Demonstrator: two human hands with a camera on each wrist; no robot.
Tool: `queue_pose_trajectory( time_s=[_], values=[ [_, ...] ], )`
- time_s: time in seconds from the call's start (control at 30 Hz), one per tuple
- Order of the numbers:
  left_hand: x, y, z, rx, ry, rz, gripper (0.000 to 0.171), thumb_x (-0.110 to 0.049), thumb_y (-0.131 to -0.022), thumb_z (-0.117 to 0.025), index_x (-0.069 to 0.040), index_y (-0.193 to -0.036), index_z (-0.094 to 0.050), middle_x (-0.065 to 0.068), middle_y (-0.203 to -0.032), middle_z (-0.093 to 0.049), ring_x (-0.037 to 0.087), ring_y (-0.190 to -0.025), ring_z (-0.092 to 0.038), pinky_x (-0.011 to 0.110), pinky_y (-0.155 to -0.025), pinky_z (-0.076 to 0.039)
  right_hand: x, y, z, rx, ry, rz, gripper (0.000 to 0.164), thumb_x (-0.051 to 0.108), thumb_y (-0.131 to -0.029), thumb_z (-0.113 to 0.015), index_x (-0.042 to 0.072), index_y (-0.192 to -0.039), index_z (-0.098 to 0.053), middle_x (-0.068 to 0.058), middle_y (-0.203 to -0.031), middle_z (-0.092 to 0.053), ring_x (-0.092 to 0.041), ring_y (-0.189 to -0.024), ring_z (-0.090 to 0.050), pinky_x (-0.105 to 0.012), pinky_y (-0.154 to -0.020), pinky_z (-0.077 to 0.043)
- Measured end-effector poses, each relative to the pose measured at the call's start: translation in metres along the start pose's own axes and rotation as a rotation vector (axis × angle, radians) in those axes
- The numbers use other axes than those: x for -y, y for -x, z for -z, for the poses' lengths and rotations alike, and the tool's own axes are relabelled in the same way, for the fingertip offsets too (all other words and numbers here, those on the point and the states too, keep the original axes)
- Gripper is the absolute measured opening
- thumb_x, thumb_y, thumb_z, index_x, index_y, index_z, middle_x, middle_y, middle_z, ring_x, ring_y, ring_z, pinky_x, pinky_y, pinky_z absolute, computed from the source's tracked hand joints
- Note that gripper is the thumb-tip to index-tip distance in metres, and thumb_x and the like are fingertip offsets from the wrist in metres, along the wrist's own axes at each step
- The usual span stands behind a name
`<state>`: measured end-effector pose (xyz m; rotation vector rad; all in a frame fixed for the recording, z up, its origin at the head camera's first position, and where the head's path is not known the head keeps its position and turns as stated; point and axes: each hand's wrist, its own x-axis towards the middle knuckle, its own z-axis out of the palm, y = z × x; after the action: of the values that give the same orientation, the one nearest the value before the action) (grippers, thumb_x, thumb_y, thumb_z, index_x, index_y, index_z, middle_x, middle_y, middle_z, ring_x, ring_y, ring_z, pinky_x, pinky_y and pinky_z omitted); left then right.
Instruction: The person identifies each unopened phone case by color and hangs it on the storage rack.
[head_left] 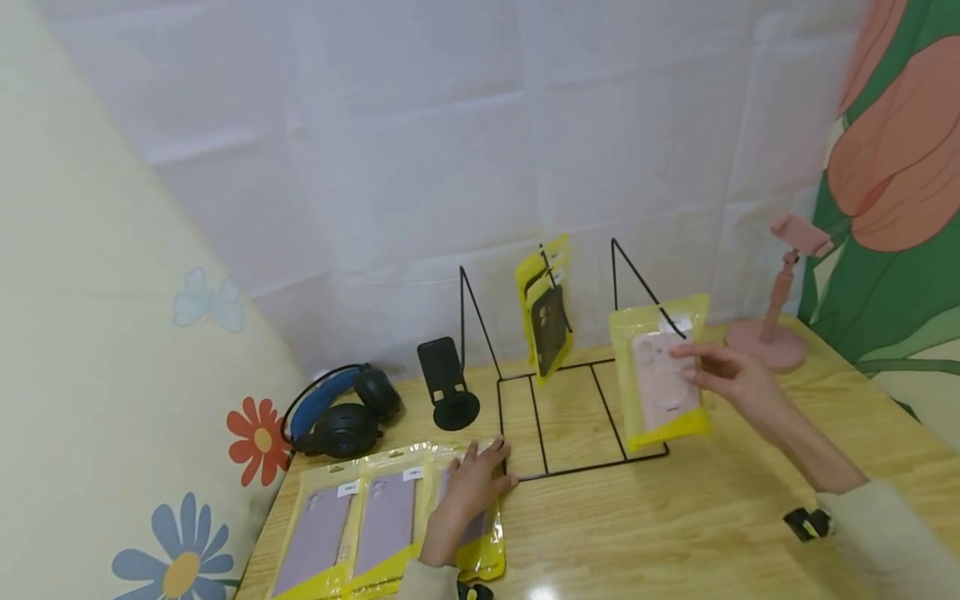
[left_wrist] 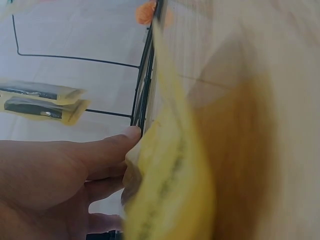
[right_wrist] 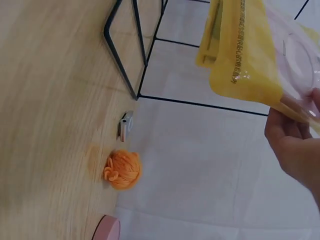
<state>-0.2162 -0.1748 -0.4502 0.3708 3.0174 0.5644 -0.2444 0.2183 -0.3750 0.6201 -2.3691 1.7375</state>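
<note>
My right hand [head_left: 738, 379] pinches the right edge of a clear-and-yellow bag holding a pink phone case [head_left: 663, 379]. The bag's top overlaps the tip of the right prong of a black wire display rack [head_left: 585, 469]. In the right wrist view, fingers lie behind the bag's edge with the thumb in front. My left hand [head_left: 468, 492] lies over the rightmost of several bagged purple phone cases [head_left: 386, 512], its fingers spread at the rack's front left corner. In the left wrist view, the thumb tip touches the rack's wire beside a yellow bag [left_wrist: 175, 175].
Bagged black phone cases [head_left: 551, 321] hang on the middle prong; the left prong [head_left: 480, 321] is bare. Behind the left hand stand a black phone stand [head_left: 442, 371] and headphones [head_left: 348, 412]. A pink phone stand [head_left: 776, 333] is at right. The right wrist view shows an orange yarn ball [right_wrist: 123, 169].
</note>
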Motion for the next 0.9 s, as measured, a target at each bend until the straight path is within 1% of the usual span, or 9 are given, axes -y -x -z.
queue_pose_trajectory(
  time_s=[0.13, 0.27, 0.43, 0.5, 0.63, 0.7, 0.73, 0.8, 0.9],
  values=[
    [-0.001, -0.001, 0.0, 0.001, -0.003, -0.003, 0.053, -0.029, -0.09, -0.067, -0.004, -0.135, -0.055, 0.013, -0.146, -0.045, 0.05, -0.134, -0.031, 0.071, -0.102, -0.023, -0.01, -0.032, 0.002, 0.032, -0.019, 0.011, 0.033, 0.02, -0.099, -0.056, 0.003, -0.127, -0.058, 0.003, -0.129, -0.056, -0.003, -0.107, -0.054, -0.018, -0.085, -0.049],
    [-0.002, -0.001, 0.0, 0.002, -0.006, -0.004, 0.053, -0.029, -0.089, -0.068, -0.004, -0.135, -0.055, 0.013, -0.146, -0.045, 0.05, -0.134, -0.031, 0.071, -0.102, -0.023, -0.015, -0.06, 0.003, 0.051, -0.04, -0.008, 0.036, 0.022, -0.1, -0.054, 0.001, -0.129, -0.055, -0.011, -0.136, -0.051, -0.007, -0.117, -0.049, -0.021, -0.091, -0.047],
    [0.0, -0.001, -0.001, 0.001, -0.002, -0.001, 0.053, -0.028, -0.089, -0.068, -0.004, -0.135, -0.055, 0.013, -0.146, -0.045, 0.051, -0.134, -0.03, 0.072, -0.101, -0.023, -0.018, -0.09, 0.0, 0.037, -0.095, -0.038, 0.036, 0.026, -0.101, -0.052, 0.005, -0.13, -0.056, -0.007, -0.139, -0.051, -0.013, -0.122, -0.046, -0.036, -0.099, -0.044],
    [0.001, -0.001, -0.002, 0.004, 0.007, 0.002, 0.053, -0.028, -0.089, -0.068, -0.004, -0.135, -0.055, 0.013, -0.146, -0.045, 0.051, -0.135, -0.029, 0.073, -0.101, -0.022, -0.019, -0.099, -0.002, 0.024, -0.145, -0.047, 0.036, 0.026, -0.101, -0.051, 0.006, -0.129, -0.057, -0.003, -0.137, -0.053, -0.013, -0.122, -0.046, -0.038, -0.1, -0.042],
    [0.001, -0.001, 0.0, 0.009, 0.012, -0.002, 0.053, -0.028, -0.09, -0.067, -0.004, -0.136, -0.055, 0.014, -0.147, -0.044, 0.051, -0.135, -0.029, 0.073, -0.101, -0.022, -0.021, -0.108, -0.003, -0.003, -0.211, -0.048, 0.029, 0.023, -0.101, -0.051, 0.01, -0.124, -0.062, 0.009, -0.127, -0.058, -0.008, -0.118, -0.048, -0.035, -0.097, -0.042],
    [0.002, -0.002, 0.001, 0.005, 0.003, -0.008, 0.053, -0.028, -0.09, -0.067, -0.004, -0.135, -0.055, 0.014, -0.146, -0.044, 0.051, -0.134, -0.03, 0.073, -0.101, -0.023, -0.021, -0.11, -0.003, -0.019, -0.217, -0.041, 0.027, 0.021, -0.101, -0.052, 0.009, -0.122, -0.064, 0.01, -0.123, -0.06, -0.006, -0.115, -0.049, -0.032, -0.095, -0.044],
    [0.002, -0.002, 0.003, 0.002, -0.004, -0.009, 0.053, -0.028, -0.09, -0.067, -0.004, -0.135, -0.055, 0.014, -0.146, -0.044, 0.051, -0.134, -0.03, 0.073, -0.101, -0.023, -0.021, -0.11, -0.003, -0.023, -0.207, -0.032, 0.027, 0.019, -0.101, -0.052, 0.007, -0.122, -0.063, 0.008, -0.123, -0.061, -0.006, -0.114, -0.05, -0.031, -0.094, -0.044],
    [0.001, -0.003, 0.005, -0.007, -0.014, -0.01, 0.053, -0.028, -0.089, -0.068, -0.004, -0.135, -0.056, 0.014, -0.146, -0.045, 0.051, -0.133, -0.032, 0.073, -0.1, -0.024, -0.021, -0.108, -0.002, -0.031, -0.168, -0.012, 0.029, 0.017, -0.101, -0.052, 0.002, -0.123, -0.062, -0.003, -0.126, -0.062, -0.009, -0.115, -0.052, -0.027, -0.094, -0.045],
    [0.002, -0.004, 0.006, -0.012, -0.027, -0.008, 0.054, -0.029, -0.089, -0.068, -0.004, -0.135, -0.056, 0.014, -0.145, -0.046, 0.051, -0.133, -0.033, 0.072, -0.1, -0.026, -0.021, -0.1, -0.002, -0.066, -0.02, 0.007, 0.032, 0.014, -0.1, -0.053, -0.006, -0.123, -0.06, -0.019, -0.127, -0.06, -0.02, -0.115, -0.055, -0.019, -0.089, -0.047]
  ],
)
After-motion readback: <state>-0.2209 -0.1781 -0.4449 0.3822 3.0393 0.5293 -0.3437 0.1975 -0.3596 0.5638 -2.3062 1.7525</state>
